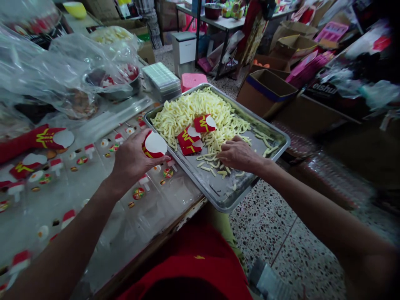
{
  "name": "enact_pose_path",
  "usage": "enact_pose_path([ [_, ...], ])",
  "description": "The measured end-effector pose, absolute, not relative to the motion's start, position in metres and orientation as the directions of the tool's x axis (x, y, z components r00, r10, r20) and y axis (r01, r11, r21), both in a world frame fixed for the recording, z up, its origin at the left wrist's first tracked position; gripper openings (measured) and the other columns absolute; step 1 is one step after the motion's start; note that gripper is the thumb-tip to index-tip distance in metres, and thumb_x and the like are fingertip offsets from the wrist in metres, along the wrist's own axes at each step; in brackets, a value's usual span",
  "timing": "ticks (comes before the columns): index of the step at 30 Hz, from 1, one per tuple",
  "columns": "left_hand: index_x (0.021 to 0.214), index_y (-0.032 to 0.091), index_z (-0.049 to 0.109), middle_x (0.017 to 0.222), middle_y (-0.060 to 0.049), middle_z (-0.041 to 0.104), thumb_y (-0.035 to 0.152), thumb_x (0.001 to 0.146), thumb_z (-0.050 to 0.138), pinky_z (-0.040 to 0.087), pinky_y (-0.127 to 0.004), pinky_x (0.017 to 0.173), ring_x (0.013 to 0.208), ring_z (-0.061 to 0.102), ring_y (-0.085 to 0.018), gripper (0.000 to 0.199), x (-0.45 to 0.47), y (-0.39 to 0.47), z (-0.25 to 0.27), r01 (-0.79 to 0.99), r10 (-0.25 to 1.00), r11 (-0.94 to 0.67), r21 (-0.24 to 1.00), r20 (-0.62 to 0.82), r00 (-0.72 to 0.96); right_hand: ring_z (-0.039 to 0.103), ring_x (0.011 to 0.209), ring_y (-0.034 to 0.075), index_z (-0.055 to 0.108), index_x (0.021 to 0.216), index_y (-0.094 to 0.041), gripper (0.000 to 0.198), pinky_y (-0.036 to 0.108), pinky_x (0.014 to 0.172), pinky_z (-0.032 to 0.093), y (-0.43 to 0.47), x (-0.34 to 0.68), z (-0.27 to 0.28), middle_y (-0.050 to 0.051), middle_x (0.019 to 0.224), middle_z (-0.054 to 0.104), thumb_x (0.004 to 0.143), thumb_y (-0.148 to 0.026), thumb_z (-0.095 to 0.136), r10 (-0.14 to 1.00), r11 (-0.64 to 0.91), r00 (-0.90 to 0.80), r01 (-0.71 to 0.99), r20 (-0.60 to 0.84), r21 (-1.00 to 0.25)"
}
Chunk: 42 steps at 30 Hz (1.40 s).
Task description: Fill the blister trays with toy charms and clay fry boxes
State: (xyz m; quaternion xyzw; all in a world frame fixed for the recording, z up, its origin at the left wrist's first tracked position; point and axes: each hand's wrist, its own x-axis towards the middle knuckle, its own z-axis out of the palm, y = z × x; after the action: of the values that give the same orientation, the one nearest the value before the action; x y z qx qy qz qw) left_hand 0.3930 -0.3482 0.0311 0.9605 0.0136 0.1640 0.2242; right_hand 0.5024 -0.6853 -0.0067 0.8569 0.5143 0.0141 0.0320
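Observation:
In my left hand (pixel 129 160) is a small red fries carton (pixel 156 145) with a yellow mark; its white oval face is turned up, at the tray's left edge. My right hand (pixel 239 156) reaches into the metal tray (pixel 221 189), its fingers curled down on pale toy fries (pixel 200 102); the fingertips are partly hidden. Two red cartons lie on the heap: one lower left (pixel 190 141) and one upper right (pixel 205 123). Loose fries lie scattered around my right hand. The tray's near right corner juts past the table edge.
Clear plastic sheets (pixel 109 225) with small toy foods cover the table. Nested red cartons (pixel 34 139) lie at left. Behind are a metal bowl (pixel 134 89), stacked clear boxes (pixel 161 79) and plastic bags (pixel 34 71). A pink stool (pixel 193 80) and cardboard boxes (pixel 264 93) stand beyond.

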Motion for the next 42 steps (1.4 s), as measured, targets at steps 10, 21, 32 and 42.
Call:
enact_pose_path([
  [10, 0.130, 0.025, 0.061, 0.122, -0.010, 0.070, 0.064, 0.064, 0.084, 0.053, -0.045, 0.095, 0.106, 0.067, -0.031, 0.080, 0.380, -0.351, 0.032, -0.006, 0.128, -0.889, 0.457, 0.260, 0.957, 0.052, 0.095, 0.024, 0.067, 0.075, -0.023, 0.012, 0.039, 0.084, 0.029, -0.660, 0.494, -0.001, 0.004, 0.093, 0.072, 0.085, -0.018, 0.064, 0.896, -0.439, 0.441, 0.898, 0.058, -0.041],
  [21, 0.127, 0.025, 0.063, 0.117, -0.008, 0.072, 0.067, 0.060, 0.085, 0.055, -0.045, 0.094, 0.102, 0.068, -0.031, 0.082, 0.378, -0.350, 0.019, -0.040, 0.104, -0.867, 0.496, 0.259, 0.960, 0.058, 0.078, 0.018, 0.069, 0.075, -0.021, 0.010, 0.031, 0.076, 0.036, -0.669, 0.497, -0.019, 0.001, 0.077, 0.070, 0.070, -0.012, 0.067, 0.738, -0.551, 0.641, 0.752, 0.209, -0.361],
  [32, 0.136, 0.022, 0.059, 0.132, -0.011, 0.068, 0.061, 0.057, 0.089, 0.052, -0.046, 0.101, 0.116, 0.065, -0.034, 0.093, 0.377, -0.369, 0.023, -0.062, 0.027, -0.850, 0.523, 0.161, 0.987, 0.060, 0.077, 0.020, 0.067, 0.070, -0.020, 0.012, 0.034, 0.075, 0.035, -0.667, 0.457, -0.028, 0.005, 0.075, 0.072, 0.076, -0.010, 0.062, 0.751, -0.634, 0.648, 0.762, 0.130, -0.135],
  [42, 0.141, 0.018, 0.056, 0.135, -0.014, 0.065, 0.066, 0.063, 0.084, 0.051, -0.042, 0.100, 0.117, 0.064, -0.034, 0.095, 0.378, -0.377, 0.030, -0.065, -0.012, -0.844, 0.532, 0.103, 0.995, 0.070, 0.074, 0.022, 0.079, 0.083, -0.022, 0.015, 0.030, 0.064, 0.041, -0.614, 0.481, -0.011, 0.005, 0.077, 0.077, 0.074, -0.024, 0.068, 0.285, -0.928, 0.958, 0.280, 0.017, -0.246],
])
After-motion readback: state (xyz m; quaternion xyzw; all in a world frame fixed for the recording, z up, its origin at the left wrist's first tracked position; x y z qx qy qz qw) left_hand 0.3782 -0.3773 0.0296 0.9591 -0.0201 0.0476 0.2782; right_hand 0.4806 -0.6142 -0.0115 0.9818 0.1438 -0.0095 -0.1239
